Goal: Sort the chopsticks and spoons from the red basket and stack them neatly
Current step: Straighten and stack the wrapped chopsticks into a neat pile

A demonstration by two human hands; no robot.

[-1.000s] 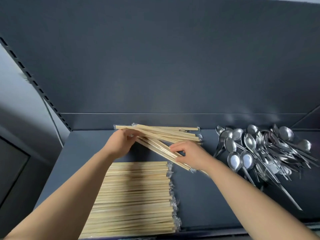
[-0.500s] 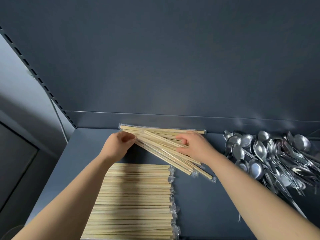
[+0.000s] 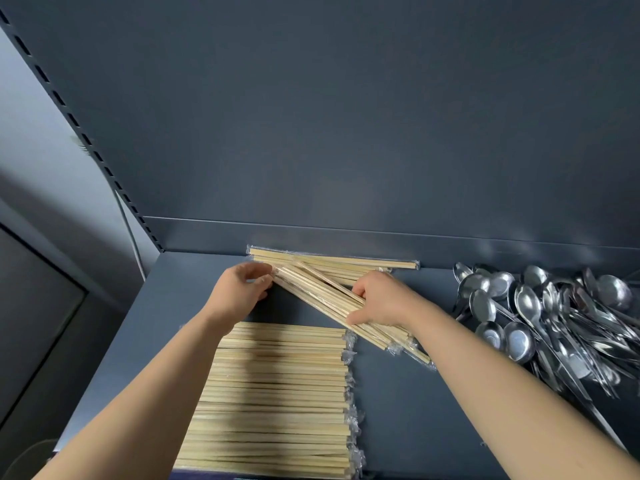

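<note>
On a dark shelf [image 3: 398, 410], a slanted bundle of wrapped wooden chopsticks [image 3: 322, 296] runs from upper left to lower right. My left hand [image 3: 239, 296] pinches its left end with curled fingers. My right hand [image 3: 384, 301] grips the bundle near its lower right part. Behind them, more wrapped chopsticks [image 3: 346, 263] lie along the back wall. A neat stack of wrapped chopsticks [image 3: 277, 393] lies in rows in front, partly under my left forearm. A pile of metal spoons [image 3: 554, 320] lies at the right. The red basket is not in view.
The shelf's back wall [image 3: 346, 133] rises just behind the chopsticks. A slotted upright [image 3: 86, 140] runs along the left edge, with a grey wall beyond it. Bare shelf shows between the stack and the spoons.
My right hand has slid down the slanted bundle toward its lower right end. My left hand keeps its hold on the left end. The view has shifted slightly.
</note>
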